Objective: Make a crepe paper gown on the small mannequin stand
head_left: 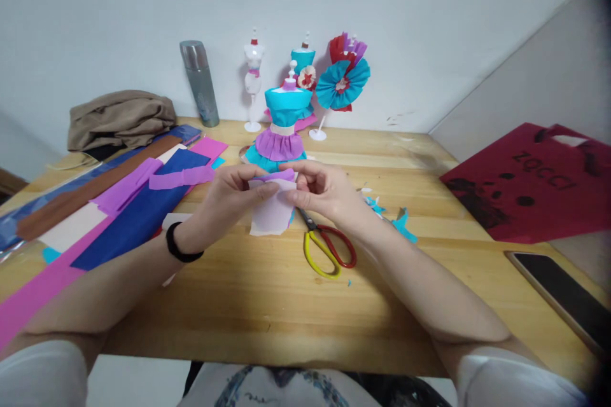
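My left hand (pixel 231 200) and my right hand (pixel 322 191) meet over the middle of the table. Between thumbs and fingers, both pinch a small piece of layered paper (pixel 272 215), pale lilac in front with brighter purple at its top edge. A bit of blue shows at its lower right side. Just behind it stands a small dress form (pixel 286 111) in a turquoise top and a purple and turquoise ruffled skirt. Scissors (pixel 329 251) with one yellow and one red handle lie below my right hand, their blades partly hidden behind the paper.
Coloured crepe paper strips (pixel 133 216) spread across the left side. At the back are a thermos (pixel 200 82), a brown cloth (pixel 121 117), a white form (pixel 254 70) and a form with a turquoise rosette (pixel 344 82). Blue scraps (pixel 405 226), a red bag (pixel 529 184) and a phone (pixel 563 299) lie right.
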The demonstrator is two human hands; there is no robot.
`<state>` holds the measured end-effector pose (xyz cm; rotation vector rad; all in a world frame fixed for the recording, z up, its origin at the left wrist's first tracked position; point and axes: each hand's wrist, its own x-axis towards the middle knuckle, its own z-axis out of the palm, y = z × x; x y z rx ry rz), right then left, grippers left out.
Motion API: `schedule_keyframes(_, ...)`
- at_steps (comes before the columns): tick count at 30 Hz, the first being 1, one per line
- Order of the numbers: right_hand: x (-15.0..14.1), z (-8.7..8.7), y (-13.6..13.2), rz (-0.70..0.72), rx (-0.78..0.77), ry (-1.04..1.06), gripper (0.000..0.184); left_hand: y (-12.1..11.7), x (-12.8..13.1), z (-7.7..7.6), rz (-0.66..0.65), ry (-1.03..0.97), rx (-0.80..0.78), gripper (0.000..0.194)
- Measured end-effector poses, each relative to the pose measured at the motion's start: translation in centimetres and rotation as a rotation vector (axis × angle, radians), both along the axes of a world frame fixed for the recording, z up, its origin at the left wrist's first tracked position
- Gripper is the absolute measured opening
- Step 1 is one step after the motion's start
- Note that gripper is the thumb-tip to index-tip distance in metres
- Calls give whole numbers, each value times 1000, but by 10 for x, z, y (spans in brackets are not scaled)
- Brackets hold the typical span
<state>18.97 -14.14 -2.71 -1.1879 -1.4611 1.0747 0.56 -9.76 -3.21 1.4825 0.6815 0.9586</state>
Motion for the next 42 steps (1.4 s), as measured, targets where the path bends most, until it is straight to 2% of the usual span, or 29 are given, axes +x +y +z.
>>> schedule_keyframes(4,-4,-6,1,-40,-1,86,28,-1,1,-2,-29,22,-12,28)
schedule_keyframes(7,-5,-6,1,-57,-5,130,28,-1,2,-3,-28,8,-31,29)
schedule_keyframes(13,-5,0,0,-4,-92,245,32,-2,2,-4,-27,17,-56,29)
schedule_keyframes(21,0,-2,4,64,-190,335,27,-2,1,-4,-64,64,-37,29)
schedule_keyframes(28,1,-5,5,35,-193,395,15,-2,2,-4,-69,45,-77,34)
schedule_keyframes(34,-1,-9,6,39,-170,422,12,-1,1,-7,-48,13,-83,27)
schedule_keyframes(42,-5,-11,6,85,-171,461,13,-8,4,-8,-54,-93,-248,28)
